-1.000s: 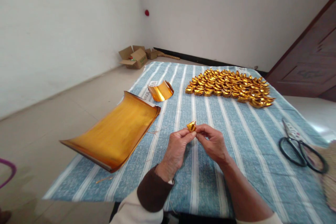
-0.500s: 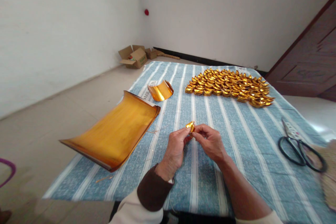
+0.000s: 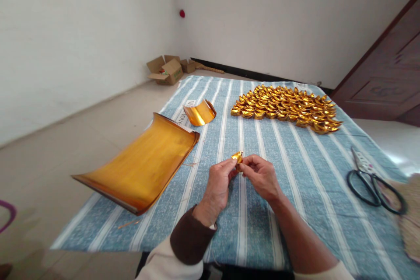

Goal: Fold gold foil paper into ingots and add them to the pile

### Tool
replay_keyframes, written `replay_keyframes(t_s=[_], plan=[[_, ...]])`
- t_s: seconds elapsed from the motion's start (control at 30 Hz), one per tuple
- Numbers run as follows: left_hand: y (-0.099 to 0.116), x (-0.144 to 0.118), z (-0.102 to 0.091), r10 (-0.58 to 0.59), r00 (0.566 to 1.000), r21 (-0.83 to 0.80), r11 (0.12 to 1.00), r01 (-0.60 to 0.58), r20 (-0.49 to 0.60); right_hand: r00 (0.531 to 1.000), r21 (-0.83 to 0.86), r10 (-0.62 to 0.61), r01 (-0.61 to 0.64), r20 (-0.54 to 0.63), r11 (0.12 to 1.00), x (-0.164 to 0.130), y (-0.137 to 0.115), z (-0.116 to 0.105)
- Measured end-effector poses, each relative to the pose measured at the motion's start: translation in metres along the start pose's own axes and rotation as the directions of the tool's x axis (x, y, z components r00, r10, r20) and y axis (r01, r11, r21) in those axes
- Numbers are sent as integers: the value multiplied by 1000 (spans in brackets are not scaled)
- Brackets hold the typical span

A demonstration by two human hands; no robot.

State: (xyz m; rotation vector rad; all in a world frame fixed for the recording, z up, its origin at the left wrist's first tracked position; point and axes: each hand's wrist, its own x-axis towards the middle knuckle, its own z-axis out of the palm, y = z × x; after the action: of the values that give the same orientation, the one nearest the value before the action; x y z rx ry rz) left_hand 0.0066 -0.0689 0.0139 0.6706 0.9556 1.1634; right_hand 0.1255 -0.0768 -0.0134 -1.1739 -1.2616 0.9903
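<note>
My left hand (image 3: 218, 186) and my right hand (image 3: 260, 177) meet over the blue striped cloth (image 3: 278, 183), and together they pinch a small folded piece of gold foil paper (image 3: 237, 157) at the fingertips. A stack of large gold foil sheets (image 3: 144, 164), curled at its edges, lies to the left of my hands. A smaller curled gold sheet (image 3: 200, 113) sits beyond it. Far across the cloth lies a wide spread of several finished gold paper ingots (image 3: 287, 107).
Black-handled scissors (image 3: 372, 181) rest on the cloth at the right, beside a woven straw item (image 3: 411, 218) at the frame edge. Open cardboard boxes (image 3: 167, 70) stand on the floor in the far corner. A dark wooden door (image 3: 390, 78) is at the right.
Both hands have drawn slightly lower and closer together around the gold piece, which shows less above the fingers. Nothing else on the cloth has moved.
</note>
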Motion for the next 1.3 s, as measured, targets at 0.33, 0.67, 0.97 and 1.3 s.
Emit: replay_keyframes(t_s=[0.33, 0.67, 0.97, 1.3], plan=[[-1, 1, -2, 25, 999, -3, 1000, -25, 31, 993, -69, -118, 119, 27, 990, -1, 0, 1], [-7, 5, -7, 45, 996, 73, 996, -51, 78, 1000, 7, -26, 26, 1, 1000, 0, -4, 1], [-5, 3, -11, 130, 977, 376, 908, -187, 171, 982, 173, 181, -168, -57, 970, 2, -4, 0], [-3, 2, -9, 226, 935, 493, 802, -339, 275, 946, 316, 312, -271, -87, 909, 3, -7, 2]])
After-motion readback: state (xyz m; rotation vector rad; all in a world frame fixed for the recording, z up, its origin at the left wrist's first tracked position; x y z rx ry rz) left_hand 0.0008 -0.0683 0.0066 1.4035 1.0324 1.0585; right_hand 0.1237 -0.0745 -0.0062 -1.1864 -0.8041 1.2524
